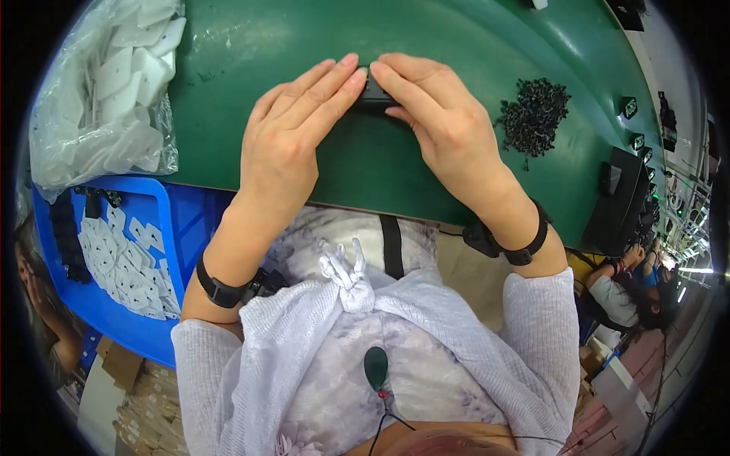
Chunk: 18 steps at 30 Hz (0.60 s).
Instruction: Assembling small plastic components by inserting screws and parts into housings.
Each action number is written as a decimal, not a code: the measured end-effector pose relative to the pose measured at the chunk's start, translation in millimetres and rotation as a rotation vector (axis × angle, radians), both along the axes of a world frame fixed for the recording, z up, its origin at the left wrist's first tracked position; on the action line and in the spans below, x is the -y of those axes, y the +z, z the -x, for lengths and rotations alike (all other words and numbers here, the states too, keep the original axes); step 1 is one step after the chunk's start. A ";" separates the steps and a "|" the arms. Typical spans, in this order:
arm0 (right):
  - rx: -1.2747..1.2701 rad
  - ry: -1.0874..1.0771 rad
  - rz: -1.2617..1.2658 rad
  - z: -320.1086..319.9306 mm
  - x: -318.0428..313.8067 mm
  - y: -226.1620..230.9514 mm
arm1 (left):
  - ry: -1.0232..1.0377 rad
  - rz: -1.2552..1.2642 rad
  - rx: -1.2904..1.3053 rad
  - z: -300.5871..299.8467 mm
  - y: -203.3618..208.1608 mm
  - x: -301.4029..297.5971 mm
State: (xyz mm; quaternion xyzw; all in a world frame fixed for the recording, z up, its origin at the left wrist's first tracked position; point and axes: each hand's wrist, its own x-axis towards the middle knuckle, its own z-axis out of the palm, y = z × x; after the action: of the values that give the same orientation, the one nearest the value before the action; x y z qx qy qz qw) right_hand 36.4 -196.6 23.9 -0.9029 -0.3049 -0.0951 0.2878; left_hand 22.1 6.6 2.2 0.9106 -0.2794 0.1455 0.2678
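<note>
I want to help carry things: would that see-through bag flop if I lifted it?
The see-through bag would probably sag, since its thin plastic is wrinkled. The white pieces inside may slide around, as they lie jumbled.

Workshop; green bench (365, 159) (black parts (534, 118) heaped)

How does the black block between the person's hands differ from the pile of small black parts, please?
The black block is one piece with a straight edge, while the pile of small black parts is many loose, irregular bits. The block is partly covered by the left hand and right hand; the pile lies uncovered, right of both hands. Both are black.
</note>
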 end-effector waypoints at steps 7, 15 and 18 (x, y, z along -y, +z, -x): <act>-0.409 0.009 -0.191 -28.6 13.4 18.3 | 0.099 0.082 0.079 -2.3 -3.5 20.4; -0.760 -0.029 -0.803 -6.2 18.0 29.8 | 0.038 1.069 -0.973 -0.1 18.5 31.0; -0.683 -0.042 -0.772 -5.4 18.2 33.6 | -0.045 1.197 -1.035 -0.8 20.3 35.9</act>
State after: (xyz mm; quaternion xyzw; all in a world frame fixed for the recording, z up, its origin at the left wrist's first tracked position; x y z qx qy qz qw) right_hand 41.8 -214.8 57.5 -0.7164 -0.1180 0.0938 0.6812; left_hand 22.9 -29.4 22.6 0.5577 -0.0120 -0.1765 0.8110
